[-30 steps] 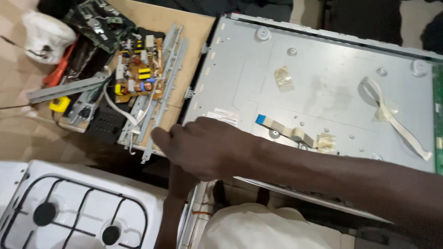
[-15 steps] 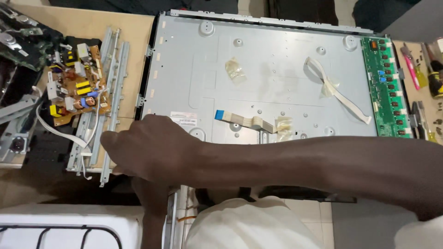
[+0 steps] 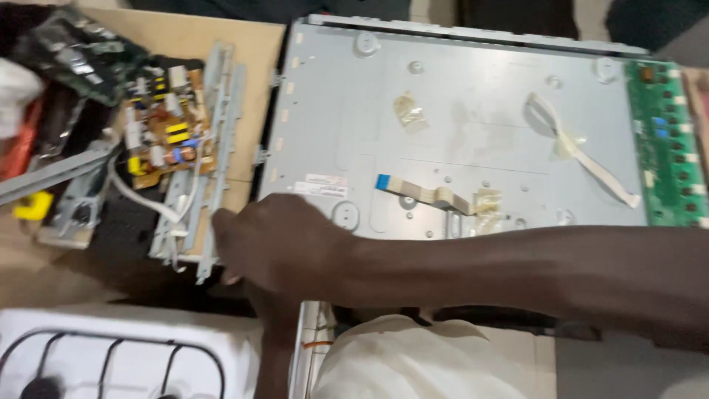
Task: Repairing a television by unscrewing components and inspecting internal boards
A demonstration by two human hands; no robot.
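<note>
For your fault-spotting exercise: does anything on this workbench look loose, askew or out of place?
Yes. On the grey metal panel, a flat ribbon cable lies unplugged, its blue end free. A white strap trails loose beside the green circuit board. The yellow-brown board sits crooked on metal brackets.

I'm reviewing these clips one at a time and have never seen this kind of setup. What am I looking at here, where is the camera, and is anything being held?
There is no machine: a person works with bare hands, and the single camera sits on their head, looking down. The right hand reaches across from the right to the lower left corner of a large grey metal panel lying flat. The left hand comes up from below, mostly hidden under the right one, so whether either grips anything cannot be told. On the panel lie a flat ribbon cable and, at its right edge, a green circuit board. Left of it are metal brackets and a yellowish circuit board. A white stove top shows at bottom left.
</note>
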